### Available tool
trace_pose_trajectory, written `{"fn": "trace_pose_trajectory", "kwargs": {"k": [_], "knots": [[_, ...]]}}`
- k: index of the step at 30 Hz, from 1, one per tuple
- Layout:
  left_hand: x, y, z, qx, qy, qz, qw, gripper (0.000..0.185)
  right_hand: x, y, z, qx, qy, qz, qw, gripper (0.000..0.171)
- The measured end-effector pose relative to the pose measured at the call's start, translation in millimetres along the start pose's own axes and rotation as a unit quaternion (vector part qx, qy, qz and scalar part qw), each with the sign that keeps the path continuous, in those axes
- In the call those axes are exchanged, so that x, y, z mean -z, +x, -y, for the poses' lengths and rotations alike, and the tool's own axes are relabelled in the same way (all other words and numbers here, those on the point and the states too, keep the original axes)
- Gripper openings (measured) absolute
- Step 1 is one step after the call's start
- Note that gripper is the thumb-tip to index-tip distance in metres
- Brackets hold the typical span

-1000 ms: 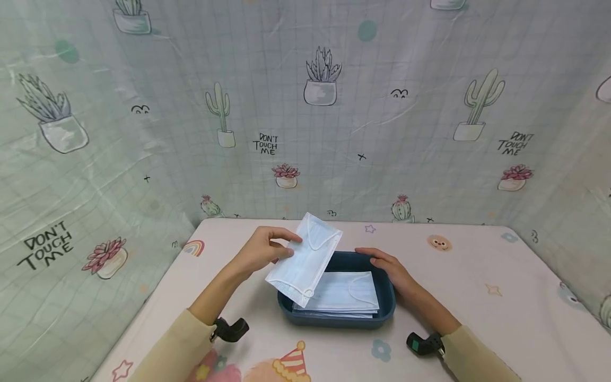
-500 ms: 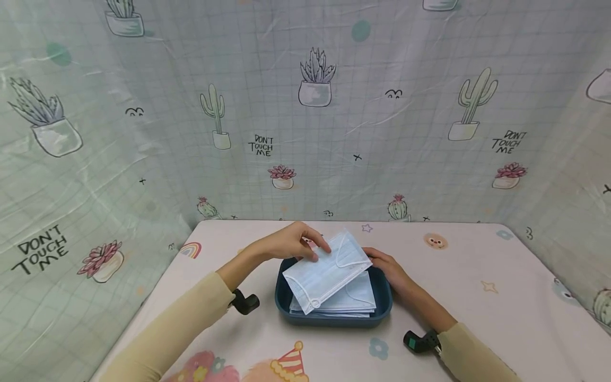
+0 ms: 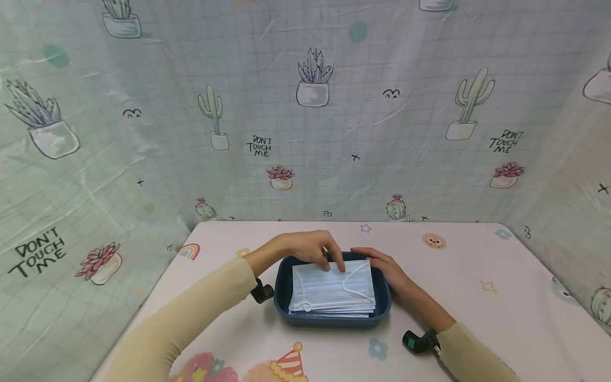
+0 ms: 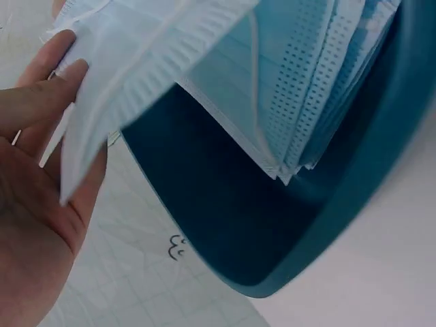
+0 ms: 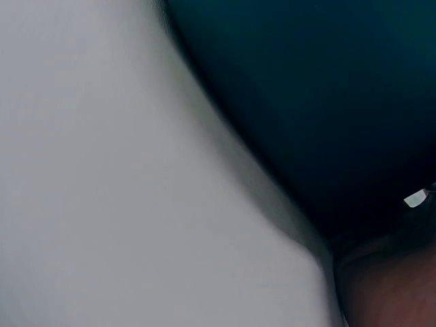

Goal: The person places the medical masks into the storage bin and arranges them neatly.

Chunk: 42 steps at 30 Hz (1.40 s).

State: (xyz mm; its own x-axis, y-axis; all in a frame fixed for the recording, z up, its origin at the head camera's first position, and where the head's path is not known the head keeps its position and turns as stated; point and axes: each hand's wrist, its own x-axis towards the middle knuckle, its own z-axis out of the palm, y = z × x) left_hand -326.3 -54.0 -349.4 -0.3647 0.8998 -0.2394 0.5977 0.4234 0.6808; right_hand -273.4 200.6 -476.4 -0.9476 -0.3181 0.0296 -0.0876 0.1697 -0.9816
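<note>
In the head view my left hand [image 3: 312,248] reaches over the far side of a dark blue bin, its fingertips on the top light-blue face mask [image 3: 320,294]. The left wrist view shows that mask [image 4: 129,68] pinched between the thumb and fingers, one end lifted off the others. Beneath it, inside the bin [image 3: 334,322], lies a stack of several face masks [image 4: 306,75] with folded edges and white ear loops. My right hand [image 3: 390,270] holds the bin by its far right corner. In the right wrist view, only part of that hand [image 5: 395,293] shows against the dark bin wall.
The bin stands on a table [image 3: 458,297] with a pale, cartoon-printed cover. A cactus-printed curtain [image 3: 248,106] hangs behind the table and along both sides. A black wrist camera [image 3: 261,292] sits under the left wrist, another camera [image 3: 420,342] under the right.
My left hand has moved right and lowered the mask from above the bin's left side onto the stack, turning it to line up. The right hand stays at the bin's corner.
</note>
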Motion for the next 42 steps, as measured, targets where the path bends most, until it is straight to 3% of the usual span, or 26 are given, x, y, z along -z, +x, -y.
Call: {"fn": "trace_pose_trajectory", "kwargs": {"k": [9, 18, 23, 31, 42], "knots": [[-4.6, 11.7, -3.0, 0.005, 0.065, 0.016, 0.9977, 0.039, 1.4, -0.7, 0.6, 0.034, -0.020, 0.007, 0.999, 0.045], [-14.8, 15.2, 4.0, 0.037, 0.114, -0.002, 0.9928, 0.029, 1.1, -1.1, 2.3, 0.034, 0.007, 0.017, 0.999, 0.046], [-19.2, 13.6, 6.6, 0.056, 0.132, -0.001, 0.9897, 0.027, 0.7, -1.0, 2.3, 0.033, -0.005, 0.016, 0.999, 0.046], [-21.8, 5.8, 7.9, 0.069, 0.144, 0.011, 0.9871, 0.036, 0.0, -0.8, 1.9, 0.022, -0.003, 0.015, 1.000, 0.047], [-25.6, -3.6, 9.2, 0.058, 0.104, 0.017, 0.9927, 0.038, -1.5, -2.8, 3.5, 0.029, -0.013, 0.013, 0.999, 0.047]]}}
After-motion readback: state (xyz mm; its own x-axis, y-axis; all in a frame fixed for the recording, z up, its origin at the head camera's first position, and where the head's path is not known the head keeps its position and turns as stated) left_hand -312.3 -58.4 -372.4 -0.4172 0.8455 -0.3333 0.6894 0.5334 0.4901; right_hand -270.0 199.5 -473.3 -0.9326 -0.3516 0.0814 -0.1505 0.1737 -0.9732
